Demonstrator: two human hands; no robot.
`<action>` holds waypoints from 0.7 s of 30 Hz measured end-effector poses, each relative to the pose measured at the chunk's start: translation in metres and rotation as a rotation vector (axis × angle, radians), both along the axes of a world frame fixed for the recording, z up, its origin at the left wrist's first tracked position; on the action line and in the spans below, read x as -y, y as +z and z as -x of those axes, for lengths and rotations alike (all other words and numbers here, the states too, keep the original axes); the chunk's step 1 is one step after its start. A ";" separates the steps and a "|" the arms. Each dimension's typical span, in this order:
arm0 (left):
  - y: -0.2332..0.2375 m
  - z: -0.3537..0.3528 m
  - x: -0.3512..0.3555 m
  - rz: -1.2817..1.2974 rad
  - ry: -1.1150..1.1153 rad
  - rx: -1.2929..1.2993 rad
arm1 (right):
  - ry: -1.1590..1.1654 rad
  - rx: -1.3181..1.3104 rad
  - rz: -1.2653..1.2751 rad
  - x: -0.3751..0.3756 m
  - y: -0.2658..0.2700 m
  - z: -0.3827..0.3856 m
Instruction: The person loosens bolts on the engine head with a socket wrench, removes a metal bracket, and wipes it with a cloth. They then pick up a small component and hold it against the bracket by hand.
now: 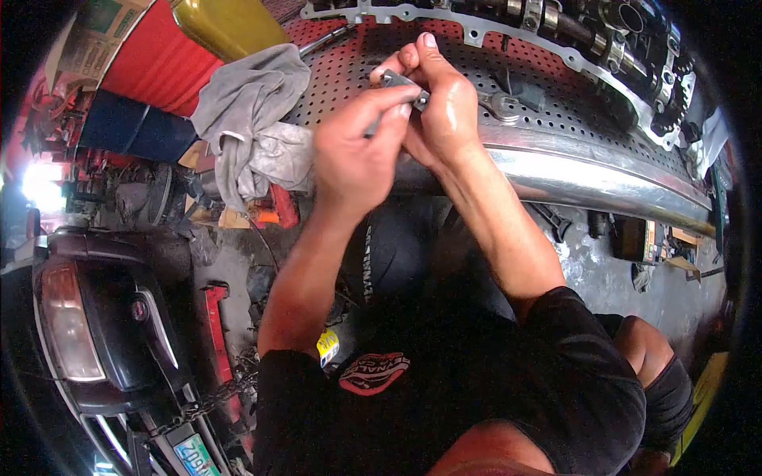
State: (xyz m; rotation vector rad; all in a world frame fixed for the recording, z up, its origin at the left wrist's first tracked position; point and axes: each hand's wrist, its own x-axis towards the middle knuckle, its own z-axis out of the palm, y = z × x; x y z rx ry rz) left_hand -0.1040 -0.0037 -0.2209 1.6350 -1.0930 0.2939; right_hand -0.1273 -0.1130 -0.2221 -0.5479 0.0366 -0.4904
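Note:
In front of the perforated bench, my left hand (357, 151) is closed, its thumb and index finger pinching the near end of a small grey metal part (399, 80). The part is flat, with small round bits like pins or bolts at its ends; its exact kind I cannot make out. My right hand (450, 99) cups the same part from behind, thumb pointing up and fingers curled around the far side. Skin on the right wrist looks shiny, as if wet or oily. Just beyond that wrist a wrench (503, 106) lies on the bench.
An engine cylinder head with camshafts (556, 24) sits on the perforated metal bench (349, 67). Grey rags (254, 103) hang at the left, near a yellow container (230, 28). A dark car (111, 317) stands lower left. Another person's bent limb (643, 347) shows at the right.

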 end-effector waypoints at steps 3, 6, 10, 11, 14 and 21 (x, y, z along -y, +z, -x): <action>0.008 0.009 -0.008 0.011 -0.124 -0.529 | 0.018 0.019 0.005 0.002 -0.001 -0.001; 0.009 -0.005 -0.006 -0.233 0.250 0.744 | 0.006 -0.023 -0.022 -0.003 0.001 -0.002; 0.010 0.004 -0.003 -0.068 0.047 0.210 | 0.054 0.017 -0.018 0.000 -0.002 0.001; 0.012 0.013 -0.007 -0.014 -0.048 -0.225 | 0.088 0.021 -0.011 0.001 -0.002 0.005; 0.010 0.009 -0.010 -0.010 -0.113 -0.255 | 0.147 0.070 -0.003 0.006 -0.003 0.004; 0.016 0.018 -0.008 -0.059 -0.042 -0.136 | 0.160 0.146 0.030 0.007 -0.007 0.005</action>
